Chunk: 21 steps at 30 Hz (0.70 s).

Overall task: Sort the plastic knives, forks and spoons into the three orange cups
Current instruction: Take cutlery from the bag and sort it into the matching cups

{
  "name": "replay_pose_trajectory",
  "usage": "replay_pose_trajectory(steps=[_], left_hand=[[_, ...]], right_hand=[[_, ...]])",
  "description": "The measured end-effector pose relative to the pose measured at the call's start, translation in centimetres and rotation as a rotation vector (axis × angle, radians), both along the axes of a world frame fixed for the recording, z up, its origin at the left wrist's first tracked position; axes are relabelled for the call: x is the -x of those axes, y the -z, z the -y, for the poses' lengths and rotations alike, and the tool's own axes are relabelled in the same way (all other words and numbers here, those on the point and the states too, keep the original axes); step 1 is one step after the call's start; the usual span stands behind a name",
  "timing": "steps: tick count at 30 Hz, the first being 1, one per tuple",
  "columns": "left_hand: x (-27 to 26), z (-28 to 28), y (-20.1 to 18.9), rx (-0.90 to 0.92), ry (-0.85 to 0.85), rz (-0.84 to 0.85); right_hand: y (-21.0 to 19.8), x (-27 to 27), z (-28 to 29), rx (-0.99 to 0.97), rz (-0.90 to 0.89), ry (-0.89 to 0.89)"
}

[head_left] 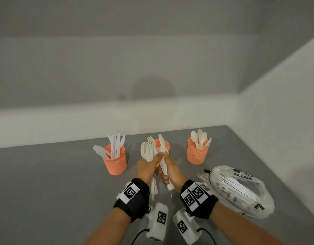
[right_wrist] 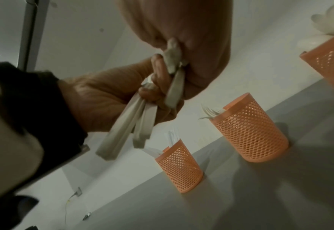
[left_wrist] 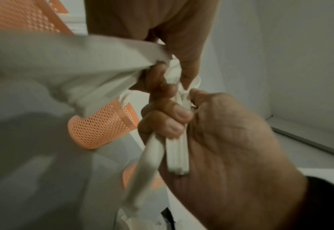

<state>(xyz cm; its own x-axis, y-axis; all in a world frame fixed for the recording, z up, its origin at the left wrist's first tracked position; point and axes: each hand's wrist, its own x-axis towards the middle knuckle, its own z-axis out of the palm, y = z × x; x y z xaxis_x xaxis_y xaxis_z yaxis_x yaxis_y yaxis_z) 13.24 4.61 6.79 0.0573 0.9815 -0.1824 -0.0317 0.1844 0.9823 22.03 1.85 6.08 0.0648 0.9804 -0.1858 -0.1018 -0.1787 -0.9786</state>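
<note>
White plastic forks (head_left: 147, 150) fan out of the left hand (head_left: 147, 167), clamped around their handles above the grey table (head_left: 55, 183).
The right hand (head_left: 171, 171) grips flat knives (head_left: 163, 156); three orange mesh cups (head_left: 115, 160) stand behind.

The head view is evenly and softly lit, with a round shadow on the wall (head_left: 153, 87) and wide-angle bending at the edges. Both wrist views are dimmer, grainy and motion-blurred; the nearest cutlery (left_wrist: 44, 70) smears out of focus
</note>
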Motion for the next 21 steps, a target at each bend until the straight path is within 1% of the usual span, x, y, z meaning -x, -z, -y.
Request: replay_pose_trajectory(steps=[2, 4, 7, 9, 11, 12, 14, 16, 19, 21], left_hand=[[0.1, 0.0, 0.4, 0.007, -0.012, 0.019], [0.4, -0.1, 0.4, -0.008, -0.041, 0.028], [1.4, -0.7, -0.3, -0.010, -0.141, 0.050], [2.3, -1.4, -1.0, 0.032, -0.185, 0.130], [3.1, -2.1, -1.8, 0.078, -0.183, 0.229], [3.5, -2.5, -2.1, 0.092, -0.178, 0.249], [4.0, -3.1, -2.7, 0.100, -0.139, 0.220], [4.1, -3.2, -3.0, 0.082, -0.049, 0.159], [3.6, -2.8, -3.3, -0.001, 0.066, 0.074], [3.1, -2.4, -3.2, -0.085, 0.104, -0.007]], right_hand=[[-0.1, 0.2, 0.0, 0.009, -0.015, -0.022], [0.0, 0.1, -0.1, 0.027, 0.013, -0.036], [0.2, -0.3, -0.1, 0.068, 0.005, -0.059], [0.3, -0.6, 0.0, 0.097, -0.025, -0.068], [0.4, -0.9, 0.1, 0.105, -0.042, -0.067], [0.5, -1.0, 0.0, 0.103, -0.039, -0.066], [0.3, -1.1, -0.1, 0.100, 0.003, -0.066], [0.0, -1.0, -0.2, 0.095, 0.071, -0.059], [-0.4, -0.6, -0.3, 0.076, 0.124, -0.061], [-0.5, -0.3, -0.3, 0.053, 0.136, -0.073]])
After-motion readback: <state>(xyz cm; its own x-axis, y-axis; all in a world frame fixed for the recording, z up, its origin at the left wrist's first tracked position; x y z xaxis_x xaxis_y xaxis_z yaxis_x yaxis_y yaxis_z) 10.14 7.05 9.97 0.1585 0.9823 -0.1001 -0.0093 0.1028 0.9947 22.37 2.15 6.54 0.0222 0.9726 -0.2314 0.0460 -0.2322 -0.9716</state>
